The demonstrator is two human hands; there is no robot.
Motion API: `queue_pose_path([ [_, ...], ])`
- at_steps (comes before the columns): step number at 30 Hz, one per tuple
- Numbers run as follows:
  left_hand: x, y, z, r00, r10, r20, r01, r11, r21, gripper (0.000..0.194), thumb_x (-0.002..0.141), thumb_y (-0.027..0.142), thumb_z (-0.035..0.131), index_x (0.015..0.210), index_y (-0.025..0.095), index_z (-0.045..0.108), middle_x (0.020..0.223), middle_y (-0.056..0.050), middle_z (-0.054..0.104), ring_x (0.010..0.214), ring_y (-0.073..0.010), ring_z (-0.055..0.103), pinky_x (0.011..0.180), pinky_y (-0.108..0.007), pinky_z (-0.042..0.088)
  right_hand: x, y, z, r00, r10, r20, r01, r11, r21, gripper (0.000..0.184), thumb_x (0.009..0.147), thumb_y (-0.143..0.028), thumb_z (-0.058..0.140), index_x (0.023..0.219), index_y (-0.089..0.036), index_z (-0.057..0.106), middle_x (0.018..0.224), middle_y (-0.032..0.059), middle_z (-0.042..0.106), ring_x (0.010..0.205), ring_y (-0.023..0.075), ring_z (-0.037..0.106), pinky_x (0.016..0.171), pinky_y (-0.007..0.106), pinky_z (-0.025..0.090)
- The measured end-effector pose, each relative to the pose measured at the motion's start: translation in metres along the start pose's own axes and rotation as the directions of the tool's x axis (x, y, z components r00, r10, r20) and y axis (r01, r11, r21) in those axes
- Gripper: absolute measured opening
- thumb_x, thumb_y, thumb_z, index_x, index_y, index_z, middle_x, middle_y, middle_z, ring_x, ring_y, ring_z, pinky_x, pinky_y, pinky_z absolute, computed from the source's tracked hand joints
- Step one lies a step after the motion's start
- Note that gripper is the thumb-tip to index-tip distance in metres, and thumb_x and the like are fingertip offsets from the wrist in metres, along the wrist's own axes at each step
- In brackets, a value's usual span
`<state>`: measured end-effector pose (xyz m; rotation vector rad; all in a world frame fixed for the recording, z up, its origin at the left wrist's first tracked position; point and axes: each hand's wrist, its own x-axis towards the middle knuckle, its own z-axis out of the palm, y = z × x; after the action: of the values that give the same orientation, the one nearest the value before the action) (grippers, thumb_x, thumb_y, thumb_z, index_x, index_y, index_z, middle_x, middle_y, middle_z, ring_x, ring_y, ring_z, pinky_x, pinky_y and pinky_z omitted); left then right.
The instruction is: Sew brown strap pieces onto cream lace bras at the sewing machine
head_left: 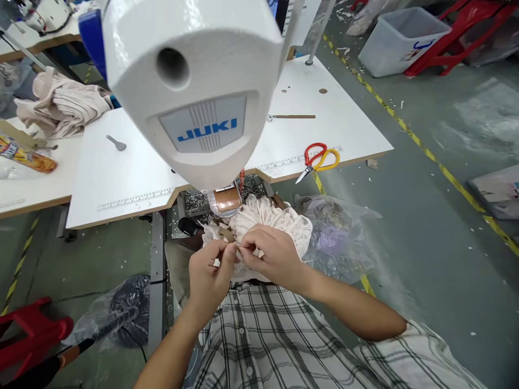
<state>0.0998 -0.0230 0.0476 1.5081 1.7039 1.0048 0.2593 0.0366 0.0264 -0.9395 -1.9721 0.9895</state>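
My left hand (213, 270) and my right hand (273, 256) meet above my lap, thumbs and fingers pinched close together. Between their fingertips is an edge of cream lace fabric (294, 229), mostly hidden by the fingers. The rest of this fabric lies in a ruffled heap on my lap, behind the hands. A brown strip (227, 235) shows just above the left fingertips. Beyond the fabric, under the white JUKI sewing machine head (194, 97), sits the machine's lower arm with a brown cover (227, 200).
Red-and-yellow-handled scissors (318, 159) overhang the front edge of the white table (357, 129), blades outward. Folded beige fabric (65, 102) and a drink bottle (26, 154) lie at the left. A plastic bag (336, 232) hangs beside my lap. A clear bin (401, 40) stands at the back right.
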Motion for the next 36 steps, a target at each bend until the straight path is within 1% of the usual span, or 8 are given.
queue_pose_path([
  [5, 0.007, -0.006, -0.007, 0.986, -0.131, 0.101, 0.154, 0.950, -0.270, 0.029, 0.095, 0.033, 0.052, 0.072, 0.018, 0.061, 0.066, 0.001, 0.061, 0.061, -0.0107, 0.054, 0.058, -0.021, 0.042, 0.010, 0.009, -0.006, 0.927, 0.304, 0.219, -0.374, 0.796, 0.476, 0.008, 0.087, -0.027, 0.059, 0.088, -0.019, 0.057, 0.081, -0.0005, 0.057, 0.071, 0.0110, 0.055, 0.065, 0.025, 0.046],
  [11, 0.008, -0.008, -0.011, 0.984, -0.136, 0.113, 0.160, 0.958, -0.239, 0.029, 0.094, 0.034, 0.053, 0.073, 0.018, 0.062, 0.067, 0.001, 0.062, 0.061, -0.0111, 0.053, 0.057, -0.022, 0.041, 0.012, 0.006, -0.002, 0.925, 0.231, 0.301, -0.335, 0.869, 0.364, 0.013, 0.088, -0.032, 0.061, 0.091, -0.019, 0.062, 0.089, 0.0014, 0.062, 0.083, 0.0130, 0.058, 0.075, 0.027, 0.047],
  [18, -0.001, -0.007, -0.004, 0.994, 0.104, -0.036, -0.100, 0.990, 0.095, 0.022, 0.093, 0.024, 0.055, 0.074, 0.018, 0.064, 0.062, 0.002, 0.061, 0.054, -0.0091, 0.051, 0.054, -0.022, 0.036, 0.009, -0.001, 0.009, 0.982, 0.156, 0.109, -0.177, 0.958, 0.226, 0.011, 0.081, -0.012, 0.058, 0.073, -0.019, 0.056, 0.074, -0.0028, 0.055, 0.069, 0.0099, 0.050, 0.064, 0.024, 0.040],
  [21, 0.001, -0.006, -0.005, 0.998, 0.047, -0.045, -0.047, 0.999, 0.004, 0.023, 0.093, 0.026, 0.054, 0.074, 0.019, 0.064, 0.062, 0.002, 0.061, 0.054, -0.0095, 0.051, 0.053, -0.021, 0.037, 0.010, 0.004, 0.014, 0.956, 0.217, 0.196, -0.284, 0.851, 0.441, 0.009, 0.086, -0.021, 0.057, 0.078, -0.020, 0.053, 0.074, -0.0027, 0.054, 0.067, 0.0101, 0.051, 0.061, 0.024, 0.042],
  [24, 0.010, -0.009, -0.012, 0.985, -0.140, 0.103, 0.158, 0.968, -0.193, 0.030, 0.095, 0.033, 0.052, 0.072, 0.018, 0.063, 0.066, 0.001, 0.061, 0.059, -0.0104, 0.052, 0.055, -0.021, 0.040, 0.009, 0.016, 0.013, 0.901, 0.230, 0.368, -0.411, 0.728, 0.549, 0.021, 0.090, -0.040, 0.056, 0.094, -0.020, 0.053, 0.082, -0.0002, 0.058, 0.072, 0.0115, 0.057, 0.064, 0.025, 0.048],
  [29, 0.016, -0.018, -0.026, 0.909, -0.273, 0.316, 0.386, 0.838, -0.387, 0.026, 0.093, 0.037, 0.054, 0.084, 0.017, 0.068, 0.077, -0.002, 0.063, 0.068, -0.0128, 0.054, 0.063, -0.024, 0.044, -0.007, 0.049, -0.007, 0.871, 0.242, 0.427, -0.268, 0.964, 0.001, 0.058, 0.080, -0.055, 0.066, 0.124, -0.020, 0.052, 0.119, 0.0111, 0.059, 0.108, 0.0250, 0.058, 0.091, 0.044, 0.049],
  [32, 0.015, -0.019, -0.031, 0.895, -0.282, 0.345, 0.413, 0.816, -0.405, 0.025, 0.091, 0.036, 0.056, 0.085, 0.016, 0.070, 0.084, -0.005, 0.066, 0.075, -0.0149, 0.057, 0.068, -0.025, 0.046, -0.022, 0.079, -0.025, 0.876, 0.298, 0.380, -0.189, 0.936, -0.298, 0.068, 0.078, -0.061, 0.064, 0.131, -0.020, 0.049, 0.132, 0.0149, 0.053, 0.122, 0.0326, 0.051, 0.098, 0.052, 0.044],
  [36, 0.013, -0.018, -0.036, 0.890, -0.297, 0.346, 0.423, 0.820, -0.385, 0.024, 0.091, 0.036, 0.057, 0.089, 0.017, 0.071, 0.089, -0.007, 0.070, 0.081, -0.0183, 0.061, 0.073, -0.029, 0.048, -0.036, 0.114, -0.046, 0.824, 0.308, 0.476, -0.107, 0.909, -0.402, 0.063, 0.080, -0.064, 0.060, 0.127, -0.021, 0.056, 0.129, 0.0150, 0.056, 0.122, 0.0333, 0.052, 0.100, 0.052, 0.044],
])
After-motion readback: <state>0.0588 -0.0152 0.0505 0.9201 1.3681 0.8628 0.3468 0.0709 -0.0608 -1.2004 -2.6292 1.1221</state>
